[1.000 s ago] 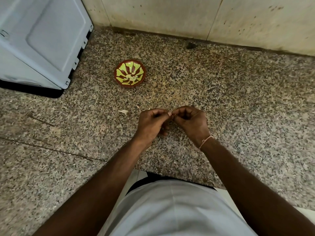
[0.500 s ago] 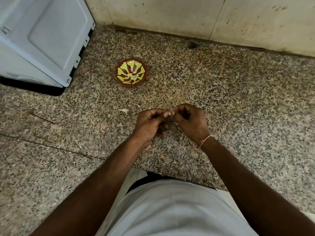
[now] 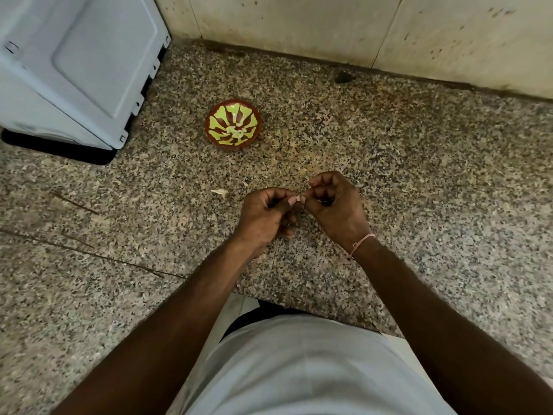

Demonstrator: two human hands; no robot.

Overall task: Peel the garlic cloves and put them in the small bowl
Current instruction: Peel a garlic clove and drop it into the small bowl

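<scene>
My left hand point(image 3: 264, 215) and my right hand point(image 3: 335, 206) meet above the speckled granite counter point(image 3: 419, 175). Between their fingertips they pinch a small pale garlic clove point(image 3: 298, 199), mostly hidden by my fingers. The small bowl point(image 3: 233, 124), red-brown with a yellow-green pattern, stands farther back and to the left of my hands, with a few pale cloves at its centre. A loose piece of garlic skin point(image 3: 220, 192) lies on the counter left of my left hand.
A pale blue-white appliance point(image 3: 74, 64) fills the back left corner. A stained tiled wall point(image 3: 329, 25) runs along the back. The counter's front edge point(image 3: 299, 301) is just before my body. Bits of skin lie scattered near my hands.
Both hands stay together on the clove; the right hand's fingers have shifted slightly up and right, working at the skin. The bowl has not moved.
</scene>
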